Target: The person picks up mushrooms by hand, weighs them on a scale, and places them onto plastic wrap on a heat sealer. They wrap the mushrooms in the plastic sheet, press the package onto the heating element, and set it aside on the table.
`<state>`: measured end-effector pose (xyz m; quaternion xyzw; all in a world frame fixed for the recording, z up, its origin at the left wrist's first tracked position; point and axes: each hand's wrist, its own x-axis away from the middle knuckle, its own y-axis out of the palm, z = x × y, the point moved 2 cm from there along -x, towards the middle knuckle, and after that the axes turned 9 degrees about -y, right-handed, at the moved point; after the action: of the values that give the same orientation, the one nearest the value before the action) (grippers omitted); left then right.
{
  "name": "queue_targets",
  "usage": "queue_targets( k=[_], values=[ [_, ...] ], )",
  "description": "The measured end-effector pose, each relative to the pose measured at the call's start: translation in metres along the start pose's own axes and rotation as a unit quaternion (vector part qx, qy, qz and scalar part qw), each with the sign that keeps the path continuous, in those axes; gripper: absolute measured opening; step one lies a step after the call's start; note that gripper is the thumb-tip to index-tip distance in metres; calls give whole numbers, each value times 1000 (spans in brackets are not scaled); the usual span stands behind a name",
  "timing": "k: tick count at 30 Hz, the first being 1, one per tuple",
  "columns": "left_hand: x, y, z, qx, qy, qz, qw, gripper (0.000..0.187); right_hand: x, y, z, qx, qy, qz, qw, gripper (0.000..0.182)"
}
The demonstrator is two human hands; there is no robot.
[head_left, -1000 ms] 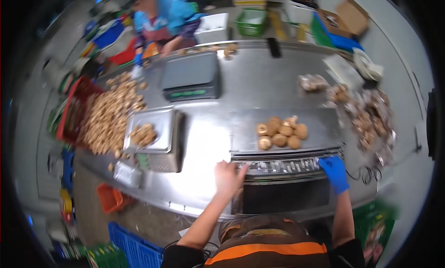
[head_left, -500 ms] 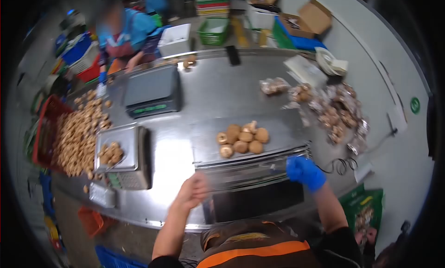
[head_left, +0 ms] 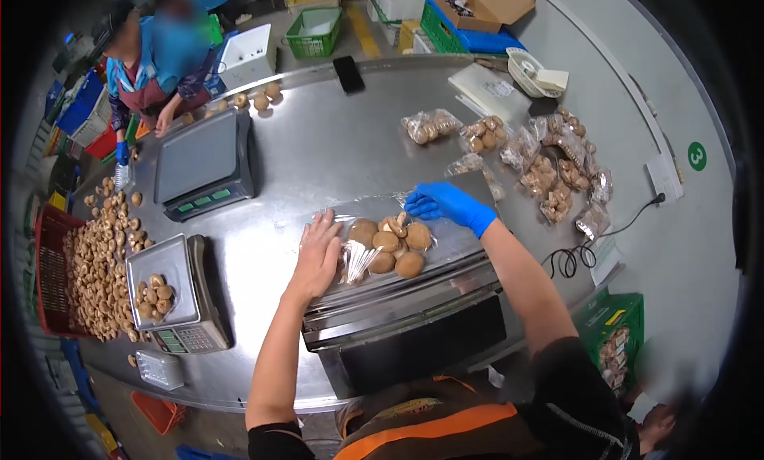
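Observation:
A cluster of brown mushrooms (head_left: 385, 242) lies on the flat plate of a film-wrapping machine (head_left: 414, 321), with clear plastic film (head_left: 360, 263) drawn over it. The film shows bright creases at the cluster's front left. My left hand (head_left: 318, 249) is bare and rests on the film just left of the mushrooms, fingers stretched and slightly apart. My right hand (head_left: 447, 205), in a blue glove, is at the cluster's far right side. Its fingers are extended and lie close together against the film; their tips are partly hidden.
Two scales, one dark (head_left: 203, 161) and one with mushrooms on its tray (head_left: 185, 257), stand left. Loose mushrooms (head_left: 99, 273) spill from a red crate (head_left: 52, 261). Wrapped mushroom packs (head_left: 557, 173) lie right. A phone (head_left: 348, 75) lies at the back; a co-worker (head_left: 151, 70) stands far left.
Both hands have moved forward from the machine's front edge to either side of the mushrooms, bringing the film over them. My left hand has spread; my right has unclenched. The head view has shifted.

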<state>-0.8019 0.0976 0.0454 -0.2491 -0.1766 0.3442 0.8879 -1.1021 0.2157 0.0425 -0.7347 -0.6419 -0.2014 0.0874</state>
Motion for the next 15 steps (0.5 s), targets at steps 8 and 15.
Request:
queue_targets(
  k=[8,15],
  values=[
    [43,-9,46,-80,-30,-97,992,96,18,25,-22,142,88,-38,985,58],
    [54,-5,37,-27,-91,-71,993,90,51,6,-18,273,98,-106,951,52]
  ],
)
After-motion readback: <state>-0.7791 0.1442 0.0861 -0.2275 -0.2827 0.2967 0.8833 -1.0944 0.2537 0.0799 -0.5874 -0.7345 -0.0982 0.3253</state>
